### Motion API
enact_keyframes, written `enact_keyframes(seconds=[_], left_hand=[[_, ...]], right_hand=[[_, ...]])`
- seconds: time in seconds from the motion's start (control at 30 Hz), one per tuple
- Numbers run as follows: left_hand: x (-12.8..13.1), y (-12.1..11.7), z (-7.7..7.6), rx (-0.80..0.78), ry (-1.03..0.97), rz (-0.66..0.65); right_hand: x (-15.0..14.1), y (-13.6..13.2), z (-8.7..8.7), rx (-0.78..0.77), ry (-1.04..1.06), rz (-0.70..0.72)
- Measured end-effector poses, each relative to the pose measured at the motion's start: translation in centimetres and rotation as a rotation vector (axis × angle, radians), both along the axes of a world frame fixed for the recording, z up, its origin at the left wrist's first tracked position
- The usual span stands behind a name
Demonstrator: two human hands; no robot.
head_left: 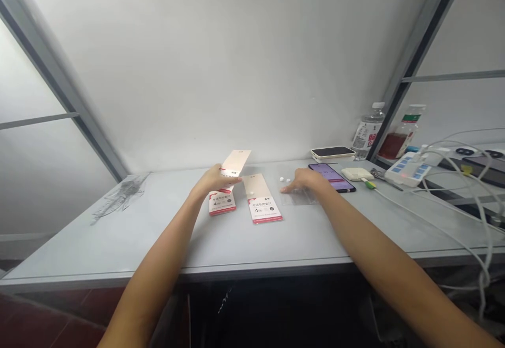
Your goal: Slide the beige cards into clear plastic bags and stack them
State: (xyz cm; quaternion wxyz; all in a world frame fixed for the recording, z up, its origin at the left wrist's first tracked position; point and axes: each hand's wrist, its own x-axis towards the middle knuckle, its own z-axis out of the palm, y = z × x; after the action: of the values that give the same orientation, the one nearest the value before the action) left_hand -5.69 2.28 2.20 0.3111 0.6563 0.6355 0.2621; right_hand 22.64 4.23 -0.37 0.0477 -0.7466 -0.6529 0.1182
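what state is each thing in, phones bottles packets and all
Raised packet, in left hand, tilted
Left packet, on the desk, partly covered
Middle packet, lying flat
Clear plastic, flat, partly under right hand
Near phone, screen lit
Far phone, screen dark
Clear bottle, upright, capped
Reddish drink bottle, capped, partly filled
Power strip, red light showing
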Motion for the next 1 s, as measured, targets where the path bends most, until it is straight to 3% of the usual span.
enact_keyframes(seconds=[0.1,0.57,0.73,1.0], left_hand=[[0.5,-0.5,0.0,0.034,-0.029,-0.004],[1.2,-1.1,-0.2,0.040,0.003,-0.037],[1.3,-1.2,-0.2,0.049,-0.028,-0.007],[2.5,-2.0,0.6,0.075,-0.211,-0.003]], right_hand=[[-0.1,0.0,0.3,-0.130,-0.015,-0.023],[0.4,0.0,0.8,-0.238,0.037,-0.055],[1.2,0.6,0.2,-0.211,0.184,-0.023],[0.6,-0.3,1.1,-0.002,0.701,0.078]])
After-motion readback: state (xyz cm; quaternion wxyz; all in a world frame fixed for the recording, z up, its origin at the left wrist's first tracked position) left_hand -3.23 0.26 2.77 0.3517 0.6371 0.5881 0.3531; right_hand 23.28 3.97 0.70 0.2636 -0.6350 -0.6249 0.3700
